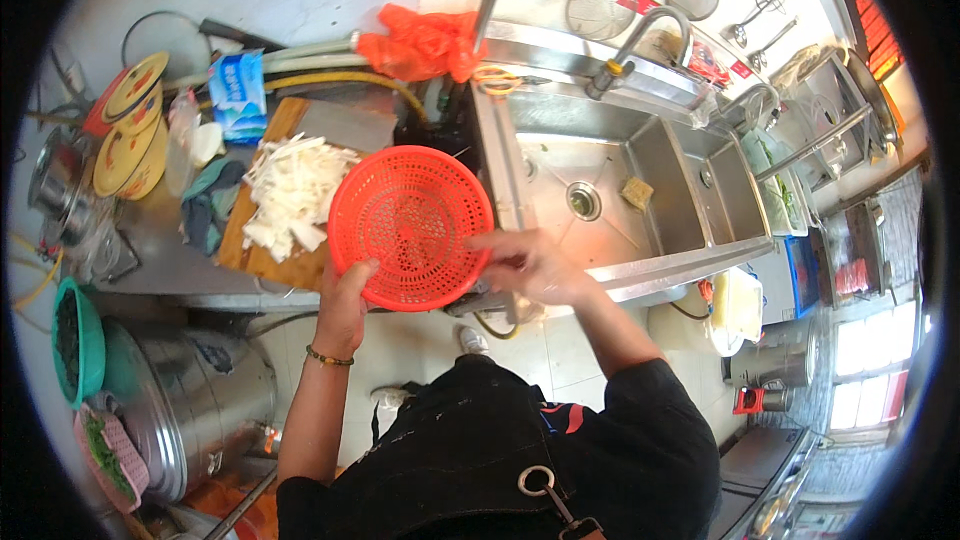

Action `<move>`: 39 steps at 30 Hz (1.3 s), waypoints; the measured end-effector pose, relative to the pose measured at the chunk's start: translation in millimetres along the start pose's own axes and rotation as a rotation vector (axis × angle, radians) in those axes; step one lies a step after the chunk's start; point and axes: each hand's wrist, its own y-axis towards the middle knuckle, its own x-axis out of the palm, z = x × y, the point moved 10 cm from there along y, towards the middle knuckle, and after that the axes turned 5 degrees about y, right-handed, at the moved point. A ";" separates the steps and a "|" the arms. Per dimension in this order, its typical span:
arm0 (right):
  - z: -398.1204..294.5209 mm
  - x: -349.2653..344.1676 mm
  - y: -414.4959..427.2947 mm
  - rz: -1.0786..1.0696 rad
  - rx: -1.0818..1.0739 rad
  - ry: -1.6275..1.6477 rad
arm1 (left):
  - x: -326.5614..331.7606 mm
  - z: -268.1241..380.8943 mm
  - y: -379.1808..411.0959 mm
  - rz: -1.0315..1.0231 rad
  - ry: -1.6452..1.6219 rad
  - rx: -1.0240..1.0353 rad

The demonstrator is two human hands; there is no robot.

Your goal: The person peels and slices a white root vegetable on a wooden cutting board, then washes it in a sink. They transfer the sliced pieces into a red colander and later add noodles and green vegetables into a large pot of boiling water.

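My left hand grips the near left rim of a round red plastic colander, thumb over the edge. The colander's inside faces me, and no food shows in it. At its right side is my right hand, fingers at the rim; whether they touch it cannot be told. Left of the colander, white vegetable strips lie heaped on a wooden cutting board. Behind them a cleaver's wide metal blade rests on the board, partly hidden by the colander.
To the right is a steel double sink with a sponge inside. Orange-handled scissors lie behind it. Enamel plates, a cloth and a blue packet stand left. A large steel drum is below.
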 end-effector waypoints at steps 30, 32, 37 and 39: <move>261.0 -382.6 85.7 0.067 0.333 0.014 | 353.5 -309.0 282.0 -0.125 0.417 -0.494; 274.2 -364.2 66.0 0.050 0.451 0.410 | 356.2 -322.6 277.9 -0.159 0.480 -0.611; 266.8 -389.8 45.8 0.177 0.336 0.855 | 390.2 -351.8 262.9 -0.289 0.431 -0.727; 286.6 -388.6 35.1 0.110 0.326 0.663 | 419.1 -356.4 264.4 -0.371 0.370 -0.698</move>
